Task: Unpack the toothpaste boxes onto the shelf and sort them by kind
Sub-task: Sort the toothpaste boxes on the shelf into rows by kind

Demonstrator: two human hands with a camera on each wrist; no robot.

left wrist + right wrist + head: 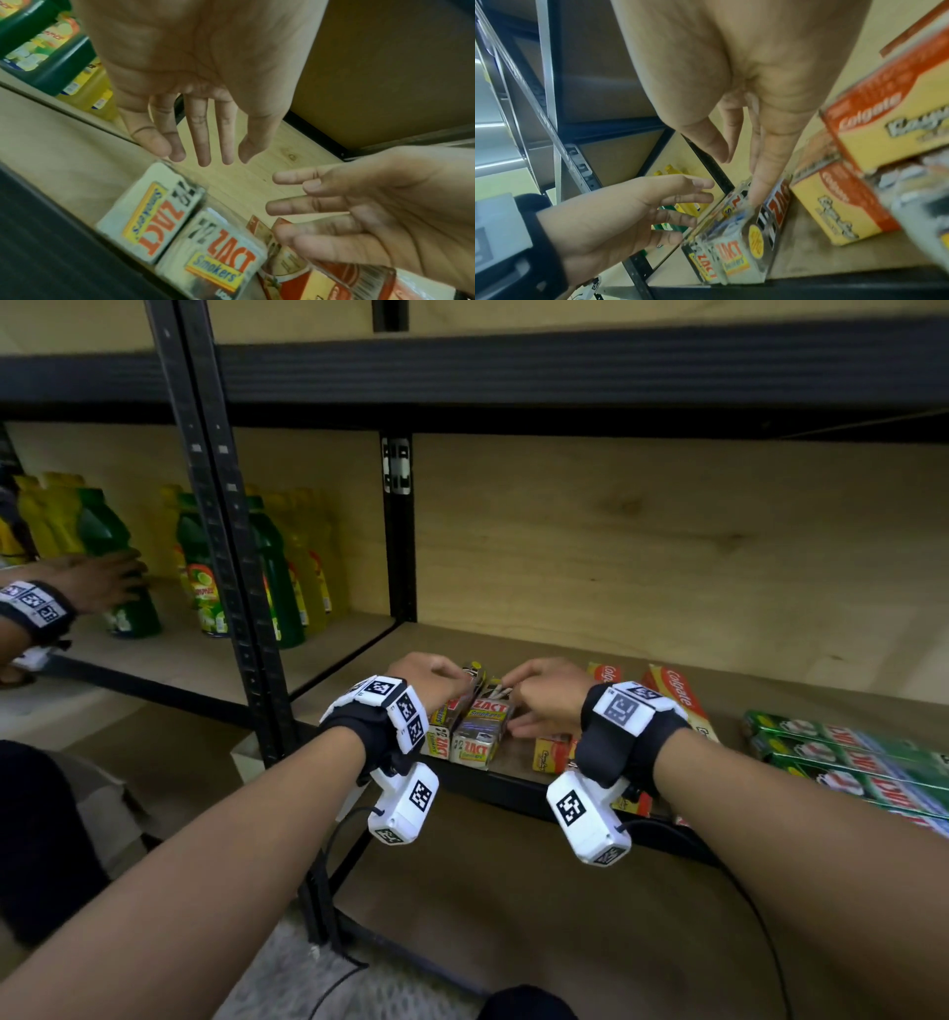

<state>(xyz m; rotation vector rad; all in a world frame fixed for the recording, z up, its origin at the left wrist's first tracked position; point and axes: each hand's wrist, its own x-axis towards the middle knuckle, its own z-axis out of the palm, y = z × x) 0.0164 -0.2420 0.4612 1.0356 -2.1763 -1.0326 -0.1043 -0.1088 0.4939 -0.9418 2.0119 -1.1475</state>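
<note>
Two grey Zact Smokers boxes (pixel 485 729) (pixel 218 253) (pixel 736 257) lie side by side near the front of the wooden shelf (pixel 565 649). My left hand (pixel 436 675) (pixel 203 142) hovers just over their far ends with straight, spread fingers, holding nothing. My right hand (pixel 549 698) (pixel 757 162) reaches in from the right, also open, and one straight fingertip touches the top of the nearer box. Red and yellow Colgate boxes (pixel 678 695) (pixel 885 121) lie just right of my right hand. Green Zact boxes (pixel 847 752) lie in a row further right.
A black upright post (pixel 231 557) separates this bay from the left one, which holds green and yellow bottles (pixel 205 567). Another person's hand (pixel 108 588) grips a green bottle there. The upper shelf beam (pixel 565 367) runs overhead. Bare shelf board shows behind the boxes.
</note>
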